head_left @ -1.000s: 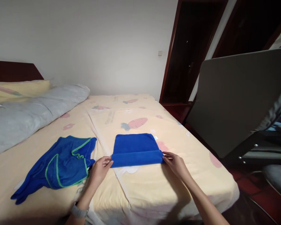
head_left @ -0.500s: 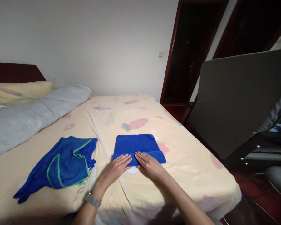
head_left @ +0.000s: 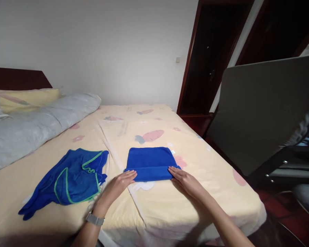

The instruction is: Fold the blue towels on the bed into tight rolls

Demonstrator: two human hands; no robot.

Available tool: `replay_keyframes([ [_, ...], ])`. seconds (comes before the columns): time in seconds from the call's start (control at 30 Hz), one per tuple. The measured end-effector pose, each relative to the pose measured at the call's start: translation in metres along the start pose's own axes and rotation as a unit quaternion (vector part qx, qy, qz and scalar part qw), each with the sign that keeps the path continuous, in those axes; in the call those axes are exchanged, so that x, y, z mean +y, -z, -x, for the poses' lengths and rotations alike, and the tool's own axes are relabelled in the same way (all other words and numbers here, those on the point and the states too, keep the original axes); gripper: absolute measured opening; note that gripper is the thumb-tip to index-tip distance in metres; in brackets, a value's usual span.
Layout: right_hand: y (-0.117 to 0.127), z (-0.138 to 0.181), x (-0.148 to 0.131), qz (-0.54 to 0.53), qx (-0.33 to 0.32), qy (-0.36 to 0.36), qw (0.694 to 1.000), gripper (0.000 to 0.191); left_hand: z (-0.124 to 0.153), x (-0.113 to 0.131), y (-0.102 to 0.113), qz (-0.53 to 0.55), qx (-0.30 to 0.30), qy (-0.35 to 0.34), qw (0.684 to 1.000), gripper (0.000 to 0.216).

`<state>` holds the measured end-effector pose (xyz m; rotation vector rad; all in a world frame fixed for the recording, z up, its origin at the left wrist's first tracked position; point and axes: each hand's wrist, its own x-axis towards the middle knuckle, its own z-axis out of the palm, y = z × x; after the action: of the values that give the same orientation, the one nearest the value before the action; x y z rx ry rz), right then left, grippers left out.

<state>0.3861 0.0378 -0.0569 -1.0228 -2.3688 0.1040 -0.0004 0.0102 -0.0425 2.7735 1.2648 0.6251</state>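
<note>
A blue cloth [head_left: 150,158] lies flat on the bed, its near edge folded over into a band. My left hand [head_left: 125,179] rests with outstretched fingers on the left end of that band. On the band's right end lies my right hand [head_left: 184,177], its fingers flat too. Neither hand grasps the fabric. To the left, a second blue cloth [head_left: 78,181] with bright green edging lies crumpled, apart from both hands.
The bed [head_left: 118,135] has a pale yellow sheet with carrot and flower prints. A rolled grey quilt [head_left: 46,120] and a yellow pillow [head_left: 31,99] lie at the left. Beyond the right edge stands a large dark grey panel [head_left: 262,109]; a dark door [head_left: 218,61] is behind.
My hands have slid apart along the folded band, from its middle to its two ends. The crumpled cloth keeps its place on the bed.
</note>
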Motion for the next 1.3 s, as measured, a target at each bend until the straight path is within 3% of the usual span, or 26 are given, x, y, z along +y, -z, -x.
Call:
replay_keyframes([
  [0.2,0.009,0.018,0.016,-0.033,0.003,-0.071,0.997,0.042,0.011,-0.011,0.006,0.021,-0.020,0.032,0.999,0.041],
  [0.5,0.011,0.017,0.021,-0.024,-0.015,-0.065,0.997,0.041,0.014,-0.005,0.012,0.043,-0.006,0.064,0.997,0.046],
  [0.67,0.026,0.023,0.020,-0.005,-0.020,-0.065,0.998,0.050,0.026,-0.014,0.022,0.067,-0.003,0.080,0.994,0.044],
  [0.83,0.048,0.029,0.018,0.019,0.009,-0.105,0.994,0.041,0.046,-0.036,0.038,0.057,0.050,0.116,0.990,0.034],
  [0.93,0.050,0.025,0.012,0.022,0.036,-0.106,0.994,0.037,0.043,-0.033,0.041,0.041,0.093,0.130,0.986,0.029],
  [1.13,0.026,-0.004,0.000,0.002,-0.032,-0.046,0.998,0.063,0.004,-0.001,0.027,0.016,0.006,0.090,0.996,0.054],
  [1.3,0.014,-0.003,0.008,-0.033,-0.044,-0.046,0.997,0.058,0.002,0.000,0.020,0.024,-0.026,0.091,0.995,0.050],
])
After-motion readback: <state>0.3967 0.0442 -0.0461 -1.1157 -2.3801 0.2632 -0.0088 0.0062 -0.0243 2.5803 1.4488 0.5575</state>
